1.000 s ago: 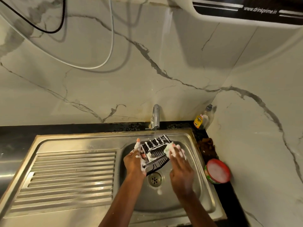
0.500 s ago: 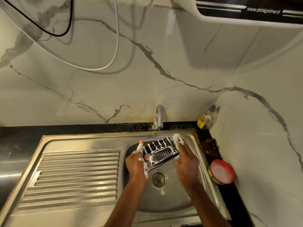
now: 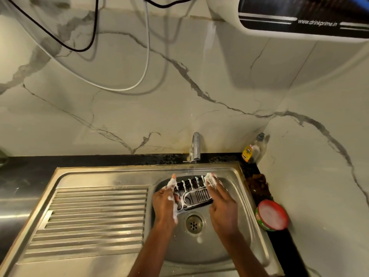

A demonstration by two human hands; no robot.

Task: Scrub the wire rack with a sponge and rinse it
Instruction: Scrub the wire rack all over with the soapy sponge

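A small dark wire rack (image 3: 196, 195), streaked with white foam, is held tilted over the sink basin (image 3: 242, 198), just above the drain (image 3: 194, 223). My left hand (image 3: 163, 202) grips its left edge, foam running down the fingers and wrist. My right hand (image 3: 221, 204) lies with straight fingers along the rack's right edge, fingertips foamy. No sponge shows plainly; one may be hidden under those fingers. A thin stream of water falls from the tap (image 3: 195, 145) onto the rack's far edge.
A ribbed steel drainboard (image 3: 95, 218) fills the left. On the dark counter at the right stand a round tub of white soap with a red rim (image 3: 272, 214), a brown scrubber (image 3: 258, 181) and a clear bottle with a yellow label (image 3: 251, 150). Cables hang on the marble wall.
My right hand slid off the rack's top surface to its right edge. The rack turned flatter and squarer under the tap; my left hand kept its grip.
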